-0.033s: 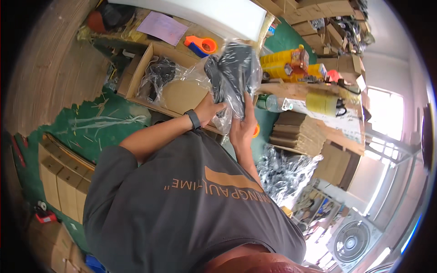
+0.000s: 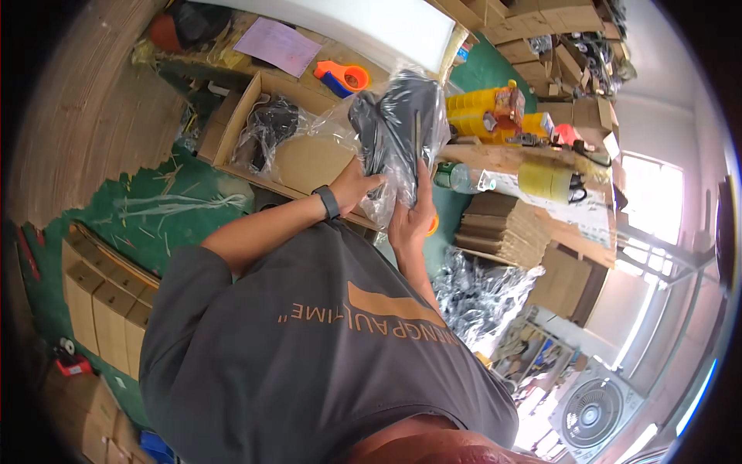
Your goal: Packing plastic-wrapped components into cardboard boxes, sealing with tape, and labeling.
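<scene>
I hold a clear plastic bag (image 2: 398, 127) with black parts inside, lifted above an open cardboard box (image 2: 246, 93). My left hand (image 2: 357, 185), with a black watch on its wrist, grips the bag's lower left side. From below, my right hand (image 2: 413, 213) holds the bag with its fingers running up the plastic. A second clear bag of black parts (image 2: 267, 127) lies inside the box at its left end. My grey shirt fills the lower middle of the view.
An orange and blue tape dispenser (image 2: 344, 77) and a pink sheet (image 2: 277, 45) lie beyond the box. Yellow bins (image 2: 475, 112), a yellow tape roll (image 2: 545, 182), flat cardboard stacks (image 2: 502, 228) and a heap of bagged parts (image 2: 479, 298) lie right. Cartons (image 2: 100, 301) stand left; a fan (image 2: 591, 410) lower right.
</scene>
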`<state>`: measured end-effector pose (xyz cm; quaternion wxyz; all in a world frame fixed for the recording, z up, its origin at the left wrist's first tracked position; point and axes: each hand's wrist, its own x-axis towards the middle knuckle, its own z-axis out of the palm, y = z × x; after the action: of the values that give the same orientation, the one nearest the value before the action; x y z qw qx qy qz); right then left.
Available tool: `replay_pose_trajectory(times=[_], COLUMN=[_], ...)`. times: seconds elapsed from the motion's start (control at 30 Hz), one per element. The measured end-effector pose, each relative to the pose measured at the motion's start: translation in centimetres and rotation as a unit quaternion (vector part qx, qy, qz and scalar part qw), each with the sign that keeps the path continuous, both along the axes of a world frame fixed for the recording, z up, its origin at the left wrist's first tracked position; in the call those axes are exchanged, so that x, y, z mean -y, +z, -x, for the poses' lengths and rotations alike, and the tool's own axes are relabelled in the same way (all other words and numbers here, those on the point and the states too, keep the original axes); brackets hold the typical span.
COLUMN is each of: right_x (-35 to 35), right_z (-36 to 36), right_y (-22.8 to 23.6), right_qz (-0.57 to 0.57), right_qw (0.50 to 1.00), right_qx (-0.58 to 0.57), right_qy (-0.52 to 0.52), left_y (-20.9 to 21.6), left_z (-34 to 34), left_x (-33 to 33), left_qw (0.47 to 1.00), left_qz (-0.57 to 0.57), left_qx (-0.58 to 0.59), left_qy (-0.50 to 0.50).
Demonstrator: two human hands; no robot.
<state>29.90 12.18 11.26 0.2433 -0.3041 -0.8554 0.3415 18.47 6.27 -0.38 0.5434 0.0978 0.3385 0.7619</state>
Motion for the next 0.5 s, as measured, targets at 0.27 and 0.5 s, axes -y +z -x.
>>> replay_pose_trajectory(times=[0.27,0.5], right_x=[-0.2,0.2], right_z=[3.6,4.4], right_y=[0.1,1.3], right_qz=[0.018,0.037], right_qw=[0.990,0.997], right_qx=[0.104,-0.075], right_qy=[0.091,0.001], left_y=[0.6,0.0], left_z=[2.3,4.5], left_x=[0.3,-0.5], left_qw=[0.998,1.000], left_qz=[-0.026,-0.007], left_qx=[0.060,0.000], left_qy=[-0.016,0.000])
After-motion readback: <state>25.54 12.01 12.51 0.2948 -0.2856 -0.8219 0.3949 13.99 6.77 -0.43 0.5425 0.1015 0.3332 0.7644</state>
